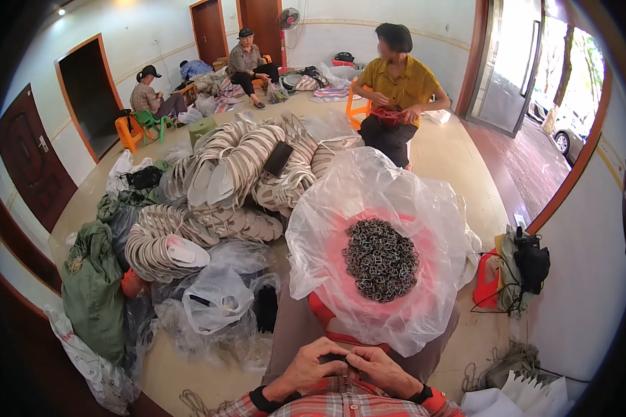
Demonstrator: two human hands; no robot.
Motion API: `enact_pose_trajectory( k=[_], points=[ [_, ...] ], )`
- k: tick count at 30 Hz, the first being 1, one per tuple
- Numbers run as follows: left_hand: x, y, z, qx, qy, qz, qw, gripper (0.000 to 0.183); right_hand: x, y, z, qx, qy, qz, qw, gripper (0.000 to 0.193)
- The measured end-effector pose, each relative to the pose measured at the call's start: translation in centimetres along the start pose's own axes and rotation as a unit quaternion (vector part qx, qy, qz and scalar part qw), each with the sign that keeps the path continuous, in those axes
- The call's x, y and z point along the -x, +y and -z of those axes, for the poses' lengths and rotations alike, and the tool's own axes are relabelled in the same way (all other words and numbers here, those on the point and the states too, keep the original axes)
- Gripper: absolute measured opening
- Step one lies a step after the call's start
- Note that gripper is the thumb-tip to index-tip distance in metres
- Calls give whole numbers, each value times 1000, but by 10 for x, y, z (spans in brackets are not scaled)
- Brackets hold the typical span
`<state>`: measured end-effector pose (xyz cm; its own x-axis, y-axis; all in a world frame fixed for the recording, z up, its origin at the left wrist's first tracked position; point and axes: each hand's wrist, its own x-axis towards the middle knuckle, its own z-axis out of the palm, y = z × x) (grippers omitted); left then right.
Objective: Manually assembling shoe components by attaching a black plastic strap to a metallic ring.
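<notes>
Close to my body, my left hand (311, 365) and my right hand (381, 368) meet with fingers bent and pressed together. Between them is a small dark piece (332, 358), mostly covered by my fingers, so its kind is unclear. Just beyond my hands, a red basin (318, 311) rests at my lap, lined with a clear plastic bag (313, 260) that spreads over its rim. Inside lies a heap of small dark metal buckles or rings (381, 260). Neither hand touches the heap.
Left of the basin are stacked pale shoe soles (222, 177), with a dark rectangular object (278, 158) on top. Clear plastic bags (219, 299) and a green sack (94, 299) lie nearby. A person in yellow (400, 87) sits opposite; two others sit farther back. Cords (497, 361) lie at right.
</notes>
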<state>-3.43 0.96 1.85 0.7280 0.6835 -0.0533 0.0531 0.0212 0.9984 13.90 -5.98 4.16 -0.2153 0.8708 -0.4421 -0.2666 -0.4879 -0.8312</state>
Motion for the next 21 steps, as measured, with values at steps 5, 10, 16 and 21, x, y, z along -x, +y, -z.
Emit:
enact_pose_trajectory(
  k=[5, 10, 16, 21],
  points=[
    [1, 9, 5, 51, -4, 24, 998, 37, -7, 8, 8, 6, -43, 52, 998, 17],
    [9, 1, -4, 350, 66, 84, 931, 33, -13, 1, -14, 39, 60, 25, 997, 12],
    [21, -17, 14, 407, 194, 167, 877, 30, -69, 33, -29, 62, 43, 76, 994, 16],
    [22, -44, 89, 419, 314, -57, 850, 13, -87, 27, -41, 94, -93, -82, 988, 21]
  ],
)
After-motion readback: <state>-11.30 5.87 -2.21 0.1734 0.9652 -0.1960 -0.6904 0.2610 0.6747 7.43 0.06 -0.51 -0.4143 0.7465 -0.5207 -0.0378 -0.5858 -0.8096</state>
